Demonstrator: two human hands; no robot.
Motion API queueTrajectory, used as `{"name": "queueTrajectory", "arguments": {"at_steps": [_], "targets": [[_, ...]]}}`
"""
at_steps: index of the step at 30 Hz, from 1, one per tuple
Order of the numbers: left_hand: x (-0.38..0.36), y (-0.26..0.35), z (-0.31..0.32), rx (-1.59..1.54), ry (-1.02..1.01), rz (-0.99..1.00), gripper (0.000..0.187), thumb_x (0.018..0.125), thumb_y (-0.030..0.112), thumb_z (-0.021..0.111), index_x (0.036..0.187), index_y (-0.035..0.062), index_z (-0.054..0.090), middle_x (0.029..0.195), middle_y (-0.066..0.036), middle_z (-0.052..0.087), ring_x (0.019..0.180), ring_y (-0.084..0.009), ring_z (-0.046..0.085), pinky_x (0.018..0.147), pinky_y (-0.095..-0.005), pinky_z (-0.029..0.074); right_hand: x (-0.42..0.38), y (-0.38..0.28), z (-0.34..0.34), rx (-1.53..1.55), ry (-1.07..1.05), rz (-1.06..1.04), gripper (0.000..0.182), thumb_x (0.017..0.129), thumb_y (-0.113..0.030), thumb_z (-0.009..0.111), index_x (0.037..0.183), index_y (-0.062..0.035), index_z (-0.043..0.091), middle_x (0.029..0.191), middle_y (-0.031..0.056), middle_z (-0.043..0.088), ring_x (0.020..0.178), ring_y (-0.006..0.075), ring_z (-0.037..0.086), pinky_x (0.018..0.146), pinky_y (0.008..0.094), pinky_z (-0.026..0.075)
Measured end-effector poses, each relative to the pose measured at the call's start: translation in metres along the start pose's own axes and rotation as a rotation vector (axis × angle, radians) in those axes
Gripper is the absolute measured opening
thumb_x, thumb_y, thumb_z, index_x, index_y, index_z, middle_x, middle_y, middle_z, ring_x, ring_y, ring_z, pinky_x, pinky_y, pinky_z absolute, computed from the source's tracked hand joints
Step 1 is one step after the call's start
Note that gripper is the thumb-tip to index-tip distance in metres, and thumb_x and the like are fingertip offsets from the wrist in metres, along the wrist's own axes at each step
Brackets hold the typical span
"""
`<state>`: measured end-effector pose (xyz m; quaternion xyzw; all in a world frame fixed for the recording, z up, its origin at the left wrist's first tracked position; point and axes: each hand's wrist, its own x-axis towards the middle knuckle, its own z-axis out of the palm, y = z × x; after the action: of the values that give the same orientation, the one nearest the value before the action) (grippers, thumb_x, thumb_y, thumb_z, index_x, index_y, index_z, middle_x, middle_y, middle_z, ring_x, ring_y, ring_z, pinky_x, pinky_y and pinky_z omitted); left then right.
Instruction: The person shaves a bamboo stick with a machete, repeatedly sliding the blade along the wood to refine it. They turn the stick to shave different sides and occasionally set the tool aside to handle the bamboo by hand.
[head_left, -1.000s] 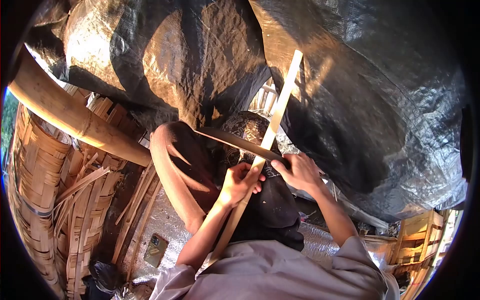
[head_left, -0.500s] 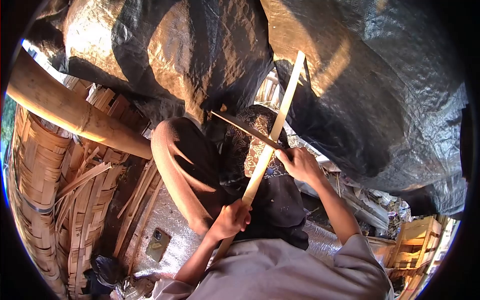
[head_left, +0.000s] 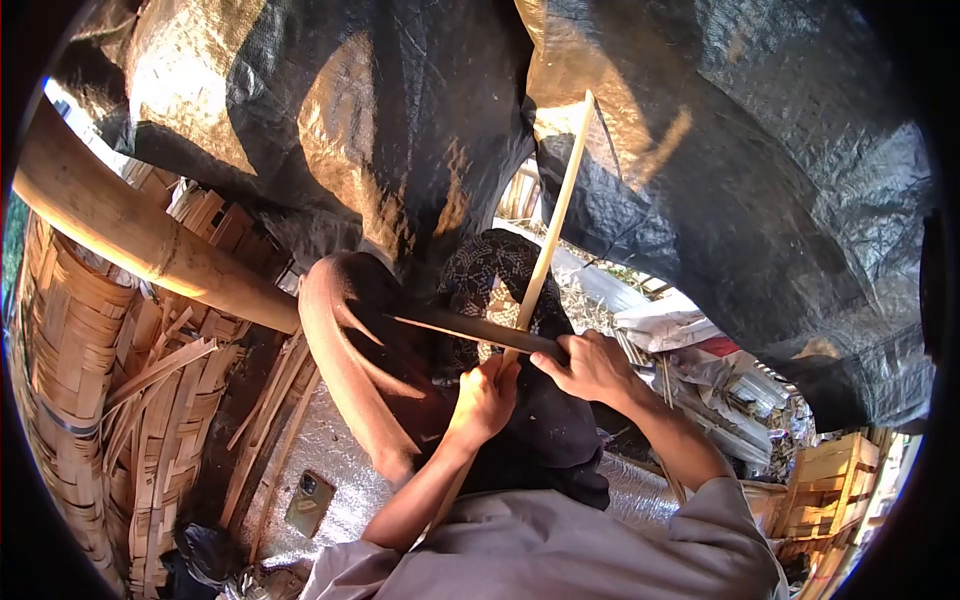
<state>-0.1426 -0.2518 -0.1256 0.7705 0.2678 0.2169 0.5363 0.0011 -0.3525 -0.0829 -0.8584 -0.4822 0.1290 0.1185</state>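
Observation:
A long pale bamboo strip (head_left: 556, 225) slants up from my lap toward the dark sheeting. My left hand (head_left: 485, 400) is closed around it just below the blade, and its lower end runs down along my left forearm toward my shirt. In my right hand (head_left: 592, 370) is a knife (head_left: 470, 326) with a long dark blade. The blade lies across the strip, its tip pointing left over my knee. The knife's handle is hidden by my fingers. Both hands are close together above my patterned dark clothing (head_left: 490, 265).
Dark plastic sheeting (head_left: 720, 150) hangs in front. A thick bamboo pole (head_left: 160, 245) reaches in from the left, above woven bamboo baskets (head_left: 75, 350) and loose strips. A phone (head_left: 310, 503) lies on the silvery floor mat (head_left: 345, 470). At right stands a wooden crate (head_left: 830, 485), near scattered debris.
My left hand has moved up the strip, close to the knife. The blade has shifted lower and turned nearer to level, and the strip has rotated to show a narrower side.

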Motion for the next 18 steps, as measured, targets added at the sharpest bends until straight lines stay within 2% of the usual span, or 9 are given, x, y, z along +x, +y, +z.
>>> {"name": "queueTrajectory", "arguments": {"at_steps": [2,4,7,9,11,13,15,17,18], "targets": [[-0.003,-0.001,0.004,0.004,0.013,0.012,0.011,0.084,0.008,0.055,0.076,-0.0001,0.054,0.065,-0.022,0.057,0.067,-0.0403,0.057,0.049,-0.0407,0.045,0.001,0.005,0.001,-0.015,0.031,-0.019,0.06,0.078,-0.061,0.049,0.065,-0.0036,0.06,0.06,0.0203,0.059,0.059,0.0362,0.061,0.054,0.0429,0.049],[-0.004,0.004,0.004,0.052,0.024,0.049,0.006,0.084,0.006,0.054,0.084,0.0001,0.054,0.066,-0.023,0.057,0.068,-0.0406,0.057,0.05,-0.0426,0.046,0.003,0.005,-0.002,-0.029,0.058,-0.044,0.063,0.077,-0.064,0.049,0.063,-0.0032,0.061,0.056,0.0199,0.058,0.055,0.0354,0.061,0.051,0.0428,0.049],[-0.006,0.016,0.009,0.043,0.088,0.139,0.007,0.084,0.0,0.051,0.089,-0.0009,0.054,0.072,-0.025,0.057,0.075,-0.0407,0.057,0.056,-0.0406,0.046,-0.003,-0.003,-0.012,-0.061,0.011,0.013,0.065,0.075,-0.066,0.049,0.065,-0.0027,0.061,0.059,0.0212,0.058,0.057,0.0358,0.061,0.052,0.043,0.049],[-0.008,0.02,0.01,0.085,0.045,0.07,0.012,0.084,0.0,0.049,0.095,-0.0005,0.054,0.076,-0.026,0.058,0.075,-0.0406,0.058,0.058,-0.0424,0.047,-0.007,-0.005,-0.014,-0.089,-0.088,0.004,0.067,0.073,-0.068,0.049,0.067,-0.0024,0.062,0.062,0.0224,0.059,0.058,0.0365,0.061,0.053,0.0435,0.05],[-0.009,0.018,0.008,0.096,0.028,0.053,0.012,0.084,0.001,0.05,0.096,-0.0006,0.054,0.074,-0.026,0.058,0.074,-0.0409,0.058,0.057,-0.0424,0.047,0.001,0.002,-0.011,-0.105,-0.033,-0.028,0.069,0.072,-0.069,0.05,0.069,-0.0016,0.063,0.062,0.0228,0.058,0.058,0.0371,0.061,0.053,0.044,0.049],[-0.011,0.015,0.008,0.107,0.025,0.055,0.008,0.085,0.002,0.051,0.091,-0.0017,0.053,0.07,-0.026,0.057,0.071,-0.0417,0.057,0.054,-0.0428,0.046,0.011,0.016,0.001,-0.063,0.179,-0.019,0.069,0.074,-0.068,0.048,0.069,-0.0007,0.063,0.061,0.0234,0.058,0.059,0.0371,0.061,0.054,0.044,0.049],[-0.009,0.007,0.009,0.147,0.027,0.109,0.01,0.085,0.003,0.049,0.094,-0.0011,0.048,0.061,-0.024,0.055,0.06,-0.041,0.057,0.046,-0.0447,0.042,0.024,0.022,0.004,-0.016,0.183,0.067,0.069,0.077,-0.065,0.046,0.067,0.0014,0.063,0.062,0.0251,0.058,0.06,0.0388,0.061,0.055,0.0437,0.05],[-0.007,0.006,0.011,0.147,0.05,0.139,0.01,0.085,0.003,0.049,0.094,-0.0012,0.048,0.06,-0.024,0.054,0.059,-0.0409,0.056,0.045,-0.0447,0.042,0.017,0.002,-0.012,0.093,-0.075,0.179,0.059,0.08,-0.058,0.048,0.075,-0.0006,0.063,0.064,0.0254,0.058,0.067,0.0402,0.06,0.062,0.0471,0.048],[-0.007,0.006,0.011,0.148,0.066,0.164,0.009,0.085,0.003,0.049,0.093,-0.0013,0.047,0.059,-0.024,0.054,0.058,-0.0408,0.056,0.045,-0.0446,0.042,0.012,-0.001,-0.011,0.054,-0.12,0.09,0.062,0.079,-0.06,0.048,0.076,-0.0008,0.064,0.064,0.0256,0.058,0.066,0.0401,0.06,0.061,0.0483,0.048]]}}
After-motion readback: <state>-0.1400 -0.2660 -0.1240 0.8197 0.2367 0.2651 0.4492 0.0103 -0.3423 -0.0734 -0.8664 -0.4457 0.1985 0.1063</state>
